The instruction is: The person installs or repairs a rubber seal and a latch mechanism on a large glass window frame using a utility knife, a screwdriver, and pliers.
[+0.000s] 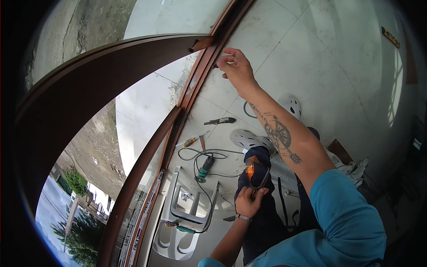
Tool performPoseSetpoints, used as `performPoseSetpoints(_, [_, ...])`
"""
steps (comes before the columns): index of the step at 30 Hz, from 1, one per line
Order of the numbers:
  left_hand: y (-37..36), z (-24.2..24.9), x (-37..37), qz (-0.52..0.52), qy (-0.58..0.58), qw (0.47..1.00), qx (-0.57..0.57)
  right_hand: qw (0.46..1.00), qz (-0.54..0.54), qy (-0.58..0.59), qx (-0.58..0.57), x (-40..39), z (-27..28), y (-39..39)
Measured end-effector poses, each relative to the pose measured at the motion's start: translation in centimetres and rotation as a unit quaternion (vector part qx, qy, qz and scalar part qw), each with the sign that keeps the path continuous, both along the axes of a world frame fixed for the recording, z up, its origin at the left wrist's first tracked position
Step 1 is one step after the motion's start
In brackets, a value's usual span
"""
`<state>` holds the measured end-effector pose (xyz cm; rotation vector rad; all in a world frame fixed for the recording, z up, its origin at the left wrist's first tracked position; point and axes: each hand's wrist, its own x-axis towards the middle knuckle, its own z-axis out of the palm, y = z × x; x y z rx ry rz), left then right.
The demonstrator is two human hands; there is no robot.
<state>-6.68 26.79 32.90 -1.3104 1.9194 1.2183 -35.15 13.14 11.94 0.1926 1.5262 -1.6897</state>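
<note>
My right hand [238, 71], at the end of the outstretched tattooed forearm, is beside the brown metal door frame [202, 73]. Its fingers are loosely curled and apart, with nothing visible in them. Just left of its fingertips, a small dark piece [215, 66] sits at the frame's edge. My left hand [249, 202], wearing a wristwatch [243, 217], is closed in front of my knee. A thin dark strip [265, 178] sticks up from its fingers. Beyond it, an orange-and-brown patch [250, 170] lies at my knee.
A curved-looking brown panel [102, 66] crosses the left. On the floor lie a utility knife [220, 121], a yellow-handled screwdriver [190, 142] and a green angle grinder [205, 169] with its cable. A grey step stool [187, 213] stands near the frame; a yellow level [390, 37] lies far right.
</note>
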Motion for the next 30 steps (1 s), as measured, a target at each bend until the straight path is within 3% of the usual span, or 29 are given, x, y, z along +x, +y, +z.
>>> performPoseSetpoints(3, [-3.5, -3.8, -0.8, 0.219, 0.144, 0.965, 0.023, 0.955, 0.249, 0.159, 0.002, 1.5, 3.1, 1.6])
performPoseSetpoints(4, [-5.3, -5.5, -1.6, 0.310, 0.101, 0.943, 0.062, 0.926, 0.316, 0.205, -0.008, 2.3, 3.6, 2.3])
performPoseSetpoints(6, [-10.0, -9.4, -5.2, 0.351, 0.116, 0.925, 0.084, 0.901, 0.390, 0.183, -0.043, 3.6, 3.7, 3.5])
performPoseSetpoints(9, [-14.0, -14.9, -11.8, 0.361, 0.201, 0.911, 0.014, 0.893, 0.387, 0.218, -0.069, 4.0, 1.0, 3.6])
performPoseSetpoints(12, [-16.3, -20.4, -14.7, 0.437, 0.351, 0.826, 0.058, 0.877, 0.413, 0.244, -0.010, 0.7, -0.3, 2.2])
performPoseSetpoints(15, [-18.0, -23.7, -17.7, 0.424, 0.426, 0.797, 0.053, 0.915, 0.399, 0.042, -0.048, -2.6, -4.4, 1.0])
performPoseSetpoints(16, [-18.5, -24.0, -18.6, 0.407, 0.449, 0.794, 0.036, 0.910, 0.407, 0.056, -0.053, -3.4, -4.5, 0.9])
performPoseSetpoints(19, [-19.3, -25.1, -20.0, 0.374, 0.466, 0.802, 0.008, 0.908, 0.373, -0.119, -0.147, -5.6, -4.4, 0.5])
performPoseSetpoints(23, [-21.1, -26.6, -20.2, 0.354, 0.496, 0.793, 0.010, 0.904, 0.380, -0.103, -0.169, -7.2, -4.4, -1.4])
performPoseSetpoints(24, [-21.6, -26.6, -20.1, 0.354, 0.507, 0.786, 0.000, 0.924, 0.335, -0.086, -0.165, -7.5, -4.4, -2.2])
performPoseSetpoints(26, [-23.0, -26.6, -19.7, 0.376, 0.527, 0.757, 0.086, 0.955, 0.241, -0.057, -0.160, -7.8, -3.7, -3.8])
performPoseSetpoints(28, [-23.7, -24.9, -19.9, 0.383, 0.547, 0.737, 0.103, 0.964, 0.222, -0.018, -0.145, -7.2, -2.0, -5.0])
performPoseSetpoints(30, [-23.4, -23.3, -20.6, 0.332, 0.527, 0.782, 0.016, 0.976, 0.190, -0.031, -0.099, -6.6, -0.7, -5.3])
